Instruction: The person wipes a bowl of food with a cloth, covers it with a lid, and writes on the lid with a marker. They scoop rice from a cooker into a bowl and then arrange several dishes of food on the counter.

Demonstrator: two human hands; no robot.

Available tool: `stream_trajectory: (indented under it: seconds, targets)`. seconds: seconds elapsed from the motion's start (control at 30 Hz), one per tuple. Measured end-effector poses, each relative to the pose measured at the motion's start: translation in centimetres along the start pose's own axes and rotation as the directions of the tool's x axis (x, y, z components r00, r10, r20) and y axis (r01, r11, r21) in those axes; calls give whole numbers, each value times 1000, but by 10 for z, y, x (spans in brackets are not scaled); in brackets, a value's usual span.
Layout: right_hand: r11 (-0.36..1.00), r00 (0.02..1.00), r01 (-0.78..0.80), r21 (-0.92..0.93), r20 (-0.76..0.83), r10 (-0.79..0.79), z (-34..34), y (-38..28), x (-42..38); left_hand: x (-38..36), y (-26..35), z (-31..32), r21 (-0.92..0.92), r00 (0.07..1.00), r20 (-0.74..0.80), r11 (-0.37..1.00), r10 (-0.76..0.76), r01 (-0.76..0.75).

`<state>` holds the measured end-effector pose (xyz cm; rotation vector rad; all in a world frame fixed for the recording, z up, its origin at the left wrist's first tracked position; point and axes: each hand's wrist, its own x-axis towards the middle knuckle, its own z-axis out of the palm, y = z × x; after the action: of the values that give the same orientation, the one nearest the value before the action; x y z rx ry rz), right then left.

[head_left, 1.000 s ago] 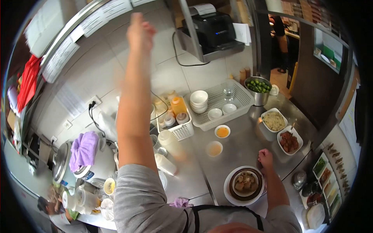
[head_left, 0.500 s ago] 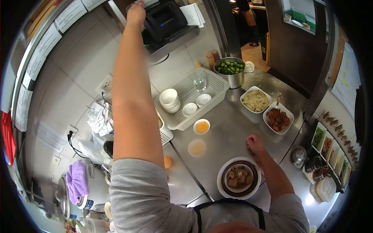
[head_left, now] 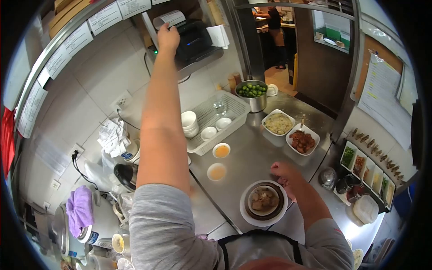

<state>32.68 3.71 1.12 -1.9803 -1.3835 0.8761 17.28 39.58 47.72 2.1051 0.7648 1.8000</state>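
Note:
High at the upper left of the view, my left hand [head_left: 168, 37] pinches the edge of a curled paper slip [head_left: 170, 19] coming from a black printer [head_left: 192, 42]. My right hand [head_left: 282, 171] is loosely curled over the steel counter [head_left: 243, 166], its grip partly hidden; a pinkish cloth [head_left: 286, 185] shows beneath it. Just left of that forearm, a bowl of food [head_left: 264, 201] sits in a dark ring on a white plate [head_left: 244, 211]. Two small dishes of orange liquid [head_left: 221, 150] [head_left: 217, 172] stand farther left.
A perforated basket [head_left: 240, 118] holds white bowls and a glass. Behind are a pot of green vegetables [head_left: 253, 91], a rice dish [head_left: 278, 123] and a red-brown meat dish [head_left: 303, 141]. Garnish trays [head_left: 368, 175] stand at right. Another person [head_left: 275, 31] stands beyond the doorway.
The view has shifted, so the counter items appear farther left. The curled paper slip now shows more fully above my left hand. My right hand remains near the plate.

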Motion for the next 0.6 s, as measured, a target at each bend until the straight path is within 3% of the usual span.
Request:
stream_trajectory:
  seconds: [0.03, 0.1, 0.2, 0.33, 0.47, 0.5, 0.6]
  targets:
    - [980, 997, -72, 186, 4, 73, -1, 6, -1, 0, 3, -1, -7, 1000, 1, 1000, 30, -30]
    - [814, 977, -206, 543, 59, 207, 1, 12, -7, 9, -2, -2, -38, 991, 67, 993, -113, 116]
    - [666, 972, -211, 715, 85, 218, -7, 12, -20, 13, 7, -4, -141, 977, 113, 971, -179, 194]
    - [671, 962, -226, 706, 54, 268, -7, 14, -17, 23, 0, 5, -187, 987, 63, 969, -150, 159]
    - [693, 951, -239, 681, 18, 310, -5, 10, -18, 0, 27, 6, -58, 995, -90, 998, -29, 24]
    - [704, 949, -239, 669, 8, 314, -7, 9, -19, -3, 35, 2, 210, 996, -41, 974, -81, 88]
    - [710, 937, -277, 648, 18, 349, -8, 5, -18, -5, 20, 11, 168, 980, -188, 985, 72, -40]
